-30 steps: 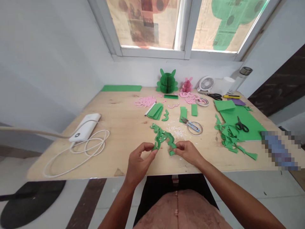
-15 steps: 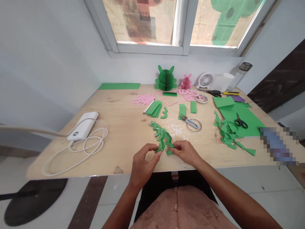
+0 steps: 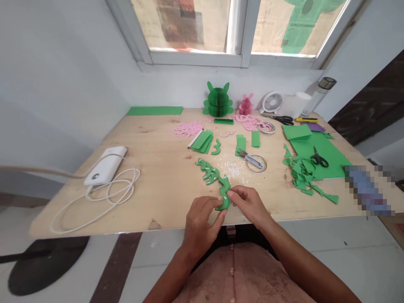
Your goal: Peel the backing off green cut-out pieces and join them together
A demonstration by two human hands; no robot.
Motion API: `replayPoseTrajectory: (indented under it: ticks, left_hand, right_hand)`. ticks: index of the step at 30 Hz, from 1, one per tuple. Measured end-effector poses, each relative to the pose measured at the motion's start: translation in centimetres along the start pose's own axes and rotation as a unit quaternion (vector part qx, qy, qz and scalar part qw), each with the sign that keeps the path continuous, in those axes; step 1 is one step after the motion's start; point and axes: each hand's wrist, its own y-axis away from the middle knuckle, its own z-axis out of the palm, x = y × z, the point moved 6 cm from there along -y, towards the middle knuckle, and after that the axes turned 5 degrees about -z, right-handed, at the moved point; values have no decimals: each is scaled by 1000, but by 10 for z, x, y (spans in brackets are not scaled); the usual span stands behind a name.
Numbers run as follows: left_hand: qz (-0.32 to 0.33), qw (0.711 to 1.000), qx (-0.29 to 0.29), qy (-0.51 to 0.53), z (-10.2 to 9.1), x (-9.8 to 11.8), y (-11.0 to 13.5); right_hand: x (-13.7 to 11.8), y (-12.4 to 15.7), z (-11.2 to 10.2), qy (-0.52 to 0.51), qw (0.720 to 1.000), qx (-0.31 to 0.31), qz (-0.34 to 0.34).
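Note:
A wavy green paper cutout with small white strips on it lies near the front edge of the table. My left hand pinches its lower left end between thumb and fingers. From the other side, my right hand closes its fingertips on the cutout's right edge. Just beyond, more scalloped green cutouts with white strips stretch up to the left, touching or overlapping the held one. Small white paper bits are scattered to the right of these. A single green cutout lies farther back.
Blue-handled snips rest on a tape ring. Folded green papers and pink cutouts lie behind. Black scissors sit on green sheets at right, beside green scraps. A white power bank with a looped cable is at left.
The green cutout between my hands, partly raised and separated before, now lies flatter with its pieces together. My left hand has shifted right, closer to my right hand. The view has tilted slightly.

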Motion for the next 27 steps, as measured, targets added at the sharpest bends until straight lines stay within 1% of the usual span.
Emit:
replayPoseTrajectory:
  ticks: [3, 7, 9, 11, 13, 16, 19, 23, 25, 27]
  left_hand:
    - [17, 1000, -15, -7, 9, 6, 4]
    - [19, 999, -24, 12, 14, 10, 7]
    - [8, 1000, -23, 12, 15, 9, 6]
    - [-19, 999, -26, 17, 16, 6, 6]
    - [-63, 997, -37, 34, 18, 1, 5]
    - [-138, 985, -58, 85, 21, -7, 4]
    - [-192, 971, -61, 126, 23, -10, 4]
    - [-228, 958, -70, 161, 27, -11, 7]
    - [-233, 954, -76, 173, 28, -13, 8]
    - [-234, 955, -68, 172, 26, -17, 7]
  right_hand:
    - [10, 2, 2, -60, 997, 29, 30]
    - [14, 4, 3, -89, 994, 35, 50]
    - [14, 5, 1, -101, 992, 41, 56]
    - [13, 6, 0, -110, 991, 48, 55]
    - [11, 7, -2, -115, 991, 56, 46]
    - [8, 7, -4, -120, 990, 62, 31]
    - [7, 7, -2, -120, 990, 64, 29]
    - [10, 7, 2, -126, 989, 55, 46]
    - [13, 6, 2, -129, 989, 55, 50]
    - [16, 4, 0, -135, 988, 58, 54]
